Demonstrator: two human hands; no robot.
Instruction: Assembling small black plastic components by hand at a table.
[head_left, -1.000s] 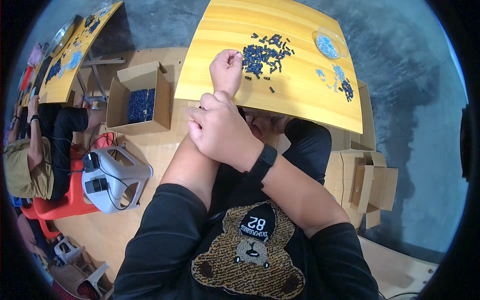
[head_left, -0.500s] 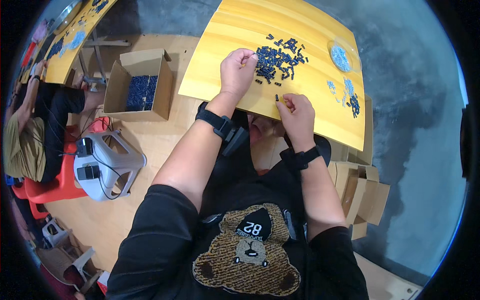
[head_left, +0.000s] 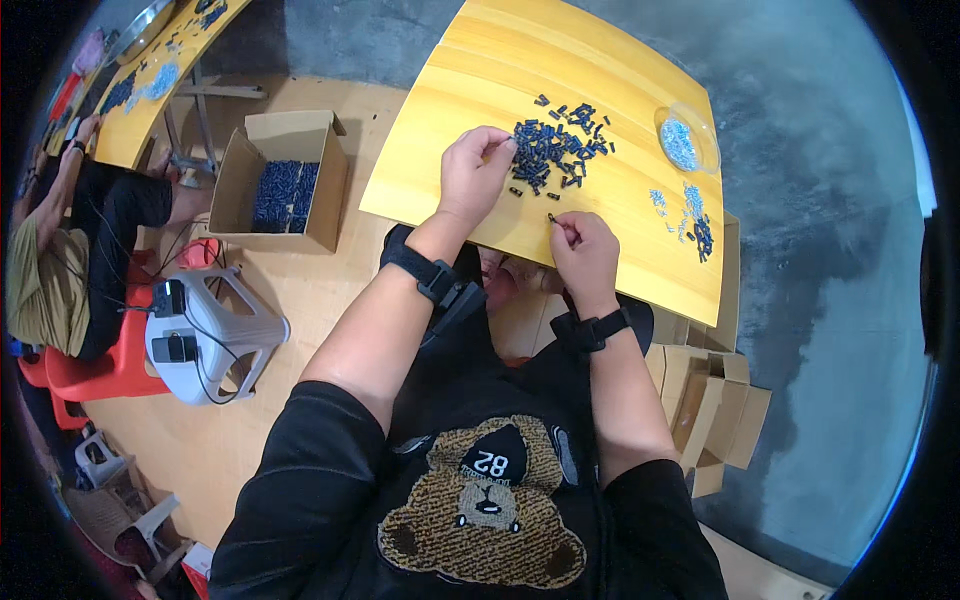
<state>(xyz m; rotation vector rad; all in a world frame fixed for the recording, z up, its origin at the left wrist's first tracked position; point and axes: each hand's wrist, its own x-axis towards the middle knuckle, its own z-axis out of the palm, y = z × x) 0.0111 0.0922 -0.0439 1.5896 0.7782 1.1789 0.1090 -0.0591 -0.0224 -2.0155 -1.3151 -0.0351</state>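
A pile of small black cylindrical parts lies on the yellow wooden table. At the pile's left edge is my left hand, thumb and forefinger pinched together; what sits between their tips is hidden or too small to make out. Closer to the table's near edge, my right hand is closed, with a small black cylindrical part at its thumb and fingertips. Two loose black parts lie between the pile and this hand.
A clear round dish of small pale pieces stands at the table's right, with loose pale pieces and black parts nearer. Cardboard boxes are at lower right. Left are a box of dark parts, a grey stool and another person.
The whole view has shifted slightly, so the table sits lower in the picture. The black part at my right fingertips has tilted, and that hand's fingers are more curled.
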